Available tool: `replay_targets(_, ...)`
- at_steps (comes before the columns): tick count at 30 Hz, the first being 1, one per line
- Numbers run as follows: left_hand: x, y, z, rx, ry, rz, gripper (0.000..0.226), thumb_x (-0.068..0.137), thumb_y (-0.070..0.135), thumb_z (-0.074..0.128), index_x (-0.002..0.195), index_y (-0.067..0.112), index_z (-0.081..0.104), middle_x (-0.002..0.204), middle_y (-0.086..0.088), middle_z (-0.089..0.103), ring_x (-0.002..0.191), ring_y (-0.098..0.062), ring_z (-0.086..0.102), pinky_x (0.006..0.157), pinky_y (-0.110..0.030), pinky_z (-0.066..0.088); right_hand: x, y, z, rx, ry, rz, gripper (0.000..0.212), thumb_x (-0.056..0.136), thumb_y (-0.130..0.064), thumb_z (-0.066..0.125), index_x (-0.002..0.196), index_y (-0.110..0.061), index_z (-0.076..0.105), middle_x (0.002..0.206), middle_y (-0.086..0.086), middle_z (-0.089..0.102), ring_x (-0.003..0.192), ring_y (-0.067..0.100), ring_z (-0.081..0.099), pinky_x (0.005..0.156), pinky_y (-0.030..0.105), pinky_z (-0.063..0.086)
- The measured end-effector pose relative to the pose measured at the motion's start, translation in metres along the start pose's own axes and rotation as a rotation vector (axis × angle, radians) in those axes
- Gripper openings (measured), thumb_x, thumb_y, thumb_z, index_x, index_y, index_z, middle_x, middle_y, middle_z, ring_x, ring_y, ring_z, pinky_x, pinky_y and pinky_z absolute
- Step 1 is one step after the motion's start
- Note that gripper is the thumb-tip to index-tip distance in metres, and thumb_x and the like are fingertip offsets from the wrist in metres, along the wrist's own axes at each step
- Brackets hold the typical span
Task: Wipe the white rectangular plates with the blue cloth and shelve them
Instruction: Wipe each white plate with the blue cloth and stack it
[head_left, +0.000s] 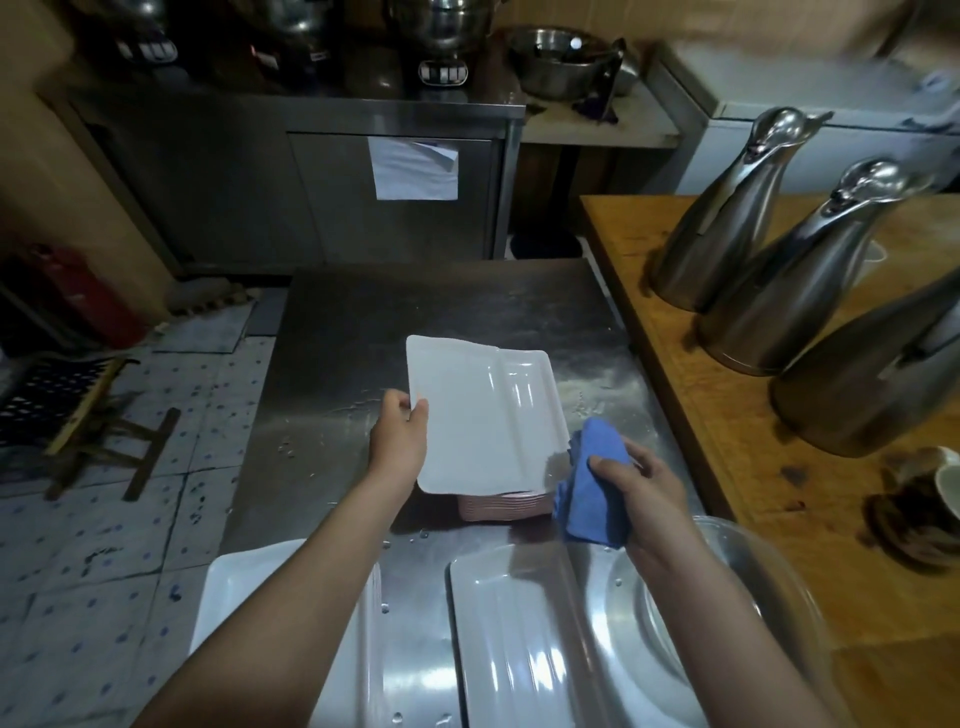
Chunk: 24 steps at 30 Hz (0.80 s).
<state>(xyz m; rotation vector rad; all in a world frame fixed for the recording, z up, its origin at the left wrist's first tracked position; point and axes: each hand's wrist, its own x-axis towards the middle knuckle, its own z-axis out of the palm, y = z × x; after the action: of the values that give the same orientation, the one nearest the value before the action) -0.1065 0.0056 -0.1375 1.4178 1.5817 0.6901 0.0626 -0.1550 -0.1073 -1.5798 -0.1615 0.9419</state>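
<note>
Plate wiping under way, shelving not yet begun.
Left hand (397, 434) is clamping one white rectangular plate (480, 415) above a pink stack (501, 506) mid-table, while the right hand (636, 480) is gripping the blue cloth (589, 491) beside it; two more plates (519, 639) are waiting at the steel table's (415, 306) near edge, no shelf showing.

Held rectangular glazed plate (483, 415): plain white, glossy.
Crumpled cloth (592, 493): solid blue.
Ribbed plastic basket (504, 506): pale pink.
Steel worktop (363, 338): dull silver-grey, speckled with water drops.
Two near rectangular plates (524, 649): white.
Wooden side table (727, 467): orange-brown, dark stains.
Three tall metal jugs (769, 291): brushed silver.
Floor tiles (104, 545): off-white, blue dot pattern.
Cylinder by the wall (78, 296): red.
</note>
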Motion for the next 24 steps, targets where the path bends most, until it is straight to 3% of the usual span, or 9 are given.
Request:
replay_targets(6, -0.030, 0.009, -0.017, -0.209, -0.012, -0.033, 0.019, 0.096, 0.038, 0.042, 0.099, 0.019, 0.042, 0.086, -0.002, 0.056, 0.071, -0.018, 0.053, 0.057, -0.029, 0.041, -0.028, -0.025, -0.004, -0.054, -0.077, -0.102, 0.030, 0.084, -0.017, 0.067, 0.110, -0.028, 0.058, 0.091, -0.010, 0.061, 0.072, 0.010, 0.063, 0.046, 0.019, 0.046)
replay_targets(12, -0.085, 0.029, -0.018, -0.409, -0.034, -0.061, 0.020, 0.096, 0.042, 0.044, 0.101, 0.022, 0.040, 0.092, -0.003, 0.058, 0.079, -0.021, 0.058, 0.063, -0.033, 0.048, -0.065, -0.059, -0.009, -0.042, -0.291, -0.213, 0.023, 0.086, -0.014, 0.064, 0.099, -0.033, 0.059, 0.069, -0.025, 0.066, 0.062, -0.005, 0.064, 0.046, 0.013, 0.047)
replay_targets(15, -0.115, 0.041, -0.017, -0.449, -0.049, -0.057, 0.019, 0.096, 0.039, 0.044, 0.105, 0.023, 0.039, 0.093, -0.004, 0.059, 0.078, -0.022, 0.059, 0.057, -0.029, 0.048, -0.085, -0.070, -0.006, -0.033, -0.448, -0.206, 0.023, 0.085, -0.015, 0.065, 0.102, -0.030, 0.061, 0.073, -0.018, 0.070, 0.066, 0.002, 0.067, 0.053, 0.019, 0.052)
replay_targets(18, -0.145, 0.049, -0.014, -0.471, -0.065, -0.050, 0.011, 0.096, 0.034, 0.047, 0.098, 0.025, 0.041, 0.099, -0.008, 0.059, 0.085, -0.024, 0.059, 0.072, -0.035, 0.049, -0.103, -0.070, 0.001, -0.054, -0.559, -0.174, 0.023, 0.085, -0.013, 0.065, 0.102, -0.027, 0.062, 0.072, -0.010, 0.072, 0.065, 0.008, 0.069, 0.058, 0.022, 0.054)
replay_targets(21, -0.172, 0.052, -0.012, -0.542, -0.078, -0.072, 0.011, 0.095, 0.032, 0.049, 0.099, 0.025, 0.042, 0.094, -0.006, 0.059, 0.078, -0.019, 0.059, 0.062, -0.030, 0.048, -0.112, -0.059, 0.000, -0.176, -0.522, -0.212, 0.021, 0.085, -0.012, 0.065, 0.098, -0.028, 0.061, 0.073, -0.008, 0.070, 0.067, 0.007, 0.064, 0.057, 0.019, 0.048)
replay_targets(24, -0.193, 0.051, -0.007, -0.613, -0.043, -0.068, 0.014, 0.097, 0.034, 0.045, 0.103, 0.021, 0.044, 0.094, -0.006, 0.061, 0.078, -0.019, 0.060, 0.067, -0.029, 0.049, -0.111, -0.043, -0.015, -0.503, -0.363, -0.483, 0.031, 0.084, -0.016, 0.066, 0.104, -0.034, 0.051, 0.090, -0.014, 0.060, 0.077, 0.001, 0.057, 0.057, 0.006, 0.039)
